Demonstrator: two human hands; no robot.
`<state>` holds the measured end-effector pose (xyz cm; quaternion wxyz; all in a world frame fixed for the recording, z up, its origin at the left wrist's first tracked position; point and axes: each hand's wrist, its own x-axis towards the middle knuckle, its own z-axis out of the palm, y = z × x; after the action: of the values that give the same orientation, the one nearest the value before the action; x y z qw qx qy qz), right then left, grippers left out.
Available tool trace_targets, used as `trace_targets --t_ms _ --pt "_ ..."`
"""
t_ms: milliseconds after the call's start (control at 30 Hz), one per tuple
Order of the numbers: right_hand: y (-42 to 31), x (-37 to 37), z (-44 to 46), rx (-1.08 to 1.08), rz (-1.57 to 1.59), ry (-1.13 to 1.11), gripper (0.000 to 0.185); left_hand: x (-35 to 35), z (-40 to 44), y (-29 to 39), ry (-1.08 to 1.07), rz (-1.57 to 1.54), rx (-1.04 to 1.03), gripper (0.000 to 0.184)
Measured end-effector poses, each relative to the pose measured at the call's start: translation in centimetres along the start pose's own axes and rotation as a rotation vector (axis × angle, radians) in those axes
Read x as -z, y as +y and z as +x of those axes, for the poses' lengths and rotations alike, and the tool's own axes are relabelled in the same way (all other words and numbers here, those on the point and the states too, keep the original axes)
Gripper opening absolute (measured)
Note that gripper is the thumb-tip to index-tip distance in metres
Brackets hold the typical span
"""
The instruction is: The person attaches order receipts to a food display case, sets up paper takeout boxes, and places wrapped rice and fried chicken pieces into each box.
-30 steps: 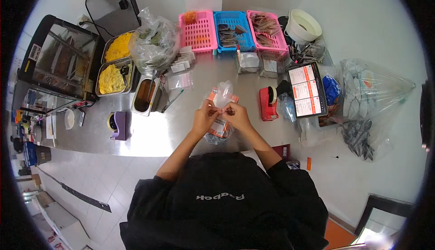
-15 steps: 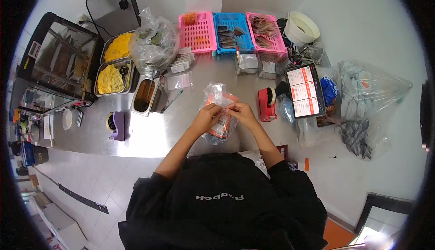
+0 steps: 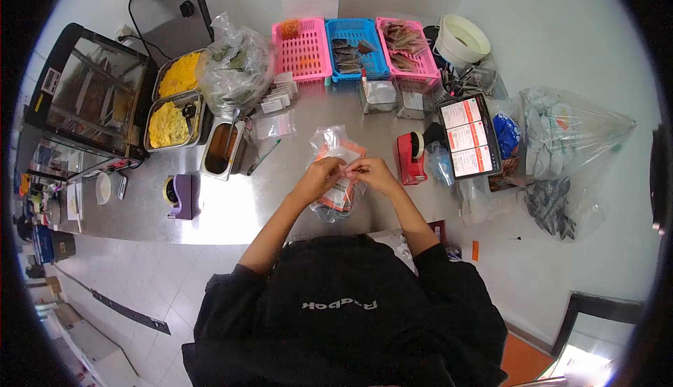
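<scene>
A clear plastic bag (image 3: 329, 139) lies on the metal counter in front of me, with an orange-and-white printed slip and something dark at its lower end. Over its middle, my left hand (image 3: 322, 177) pinches the plastic between its fingertips. My right hand (image 3: 373, 174) meets it from the other side, its fingers closed on the same plastic. Both sets of fingertips nearly touch. What the fingers grip is partly hidden by the hands. To the right of my right hand stands a red tape dispenser (image 3: 412, 163).
Pink baskets (image 3: 301, 71) and a blue basket (image 3: 359, 29) line the back. Trays of yellow food (image 3: 170, 124) and a metal sauce container (image 3: 223, 155) with a spoon stand left. A purple tape dispenser (image 3: 184, 198) sits near the front edge. A tablet (image 3: 470, 137) stands right.
The camera view has shifted slightly. Both hands stay over the bag, their fingertips still together, with only small finger movement.
</scene>
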<state>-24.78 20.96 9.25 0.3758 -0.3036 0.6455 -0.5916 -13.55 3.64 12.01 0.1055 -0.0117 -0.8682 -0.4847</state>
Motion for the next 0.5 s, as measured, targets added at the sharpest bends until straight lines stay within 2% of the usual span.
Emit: trace_targets --t_ms 67,167,267,367,400,467,500 --pt "-0.7 -0.8 0.0 -0.002 -0.044 0.058 0.014 0.1 0.4 -0.3 -0.006 0.005 -0.020 0.018" --pt "0.3 -1.8 -0.3 0.136 -0.107 0.180 0.014 0.4 0.9 0.6 -0.046 0.257 0.082 0.014" --pt "1.6 -2.2 -0.6 0.267 -0.039 0.329 0.014 0.7 1.2 0.0 -0.085 0.215 0.237 0.013" --pt "0.1 -2.1 -2.1 0.044 -0.163 0.355 0.013 0.1 1.5 -0.6 -0.081 0.252 0.213 0.014" --pt "-1.4 -1.7 -2.9 0.119 -0.137 0.427 0.012 -0.1 1.4 0.1 -0.054 0.293 0.205 0.016" --pt "0.0 2.2 -4.8 0.113 -0.335 0.706 0.013 0.2 1.4 2.7 0.010 0.374 0.187 0.022" --pt "0.9 4.7 -6.1 0.104 -0.435 0.841 0.014 -0.4 1.5 3.8 0.008 0.260 0.173 0.023"
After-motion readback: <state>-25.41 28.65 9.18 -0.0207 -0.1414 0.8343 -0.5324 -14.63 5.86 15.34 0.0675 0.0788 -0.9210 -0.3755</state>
